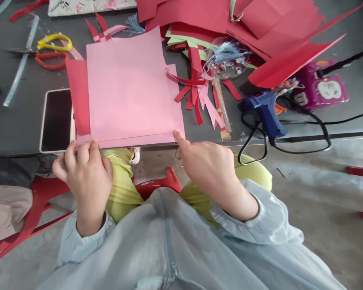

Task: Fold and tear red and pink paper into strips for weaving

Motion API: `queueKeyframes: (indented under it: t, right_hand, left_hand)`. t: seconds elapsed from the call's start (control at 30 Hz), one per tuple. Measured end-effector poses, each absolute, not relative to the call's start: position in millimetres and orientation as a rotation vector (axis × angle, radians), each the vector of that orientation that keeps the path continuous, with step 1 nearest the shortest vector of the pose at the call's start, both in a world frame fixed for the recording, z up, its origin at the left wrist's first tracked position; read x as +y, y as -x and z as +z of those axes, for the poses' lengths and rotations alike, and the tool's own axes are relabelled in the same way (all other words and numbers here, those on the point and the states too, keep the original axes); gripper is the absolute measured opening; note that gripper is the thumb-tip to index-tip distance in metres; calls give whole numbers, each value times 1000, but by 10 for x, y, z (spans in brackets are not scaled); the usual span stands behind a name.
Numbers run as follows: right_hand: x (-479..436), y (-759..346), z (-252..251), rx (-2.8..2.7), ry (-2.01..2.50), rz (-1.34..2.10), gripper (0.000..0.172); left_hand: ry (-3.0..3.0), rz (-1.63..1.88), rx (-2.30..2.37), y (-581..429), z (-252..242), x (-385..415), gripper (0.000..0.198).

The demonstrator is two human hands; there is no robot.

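Observation:
A pink paper sheet lies on the grey table, its near edge folded up into a narrow strip along the table's front edge. My left hand is closed, pinching the strip's left corner. My right hand presses the strip's right corner with the index finger stretched out and the other fingers curled. A red sheet pokes out from under the pink sheet on the left.
A phone lies left of the paper. Scissors sit at the back left. Red paper sheets, cut strips, a blue glue gun with black cable and a purple power strip crowd the right.

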State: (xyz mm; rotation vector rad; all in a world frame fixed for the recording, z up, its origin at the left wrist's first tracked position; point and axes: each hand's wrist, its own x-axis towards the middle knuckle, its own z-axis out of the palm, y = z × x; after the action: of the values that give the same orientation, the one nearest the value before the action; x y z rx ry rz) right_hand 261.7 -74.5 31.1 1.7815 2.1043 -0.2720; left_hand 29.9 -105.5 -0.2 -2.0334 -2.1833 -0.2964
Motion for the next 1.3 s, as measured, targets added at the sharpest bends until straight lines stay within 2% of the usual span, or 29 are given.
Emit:
queueKeyframes:
  t: [0.27, 0.53, 0.7, 0.8, 0.97, 1.07, 1.2, 1.3]
  right_hand:
    - [-715, -2569, 340, 2109, -1747, -260, 67]
    - [-637, -2515, 352, 2122, -1800, -251, 55]
    - [-529, -2516, 406, 2143, -1789, -321, 43]
    - [-420, -2544, 467, 2193, -1723, -345, 40]
    - [-206, -2560, 636, 2228, -1674, -366, 44]
    - [-71, -2468, 743, 2368, -1676, -327, 46]
    - [88, -2197, 776, 2515, -1459, -390, 37]
    - [143, -1956, 714, 2587, -1244, -445, 33]
  left_hand:
    - [2040, -435, -2182, -219, -122, -1086, 47]
    - [2029, -536, -2193, -190, -197, -1017, 43]
    - [1929, -844, -2269, -93, -218, -987, 33]
    - [1814, -1014, -2331, -27, -84, -951, 31]
    - [1798, -1160, -2406, -5, 315, -700, 28]
    - [1803, -1370, -2387, -73, 548, -409, 28]
    - [1803, -1600, -2288, -155, 747, -22, 24]
    - [1809, -1731, -2173, -110, 720, 133, 25]
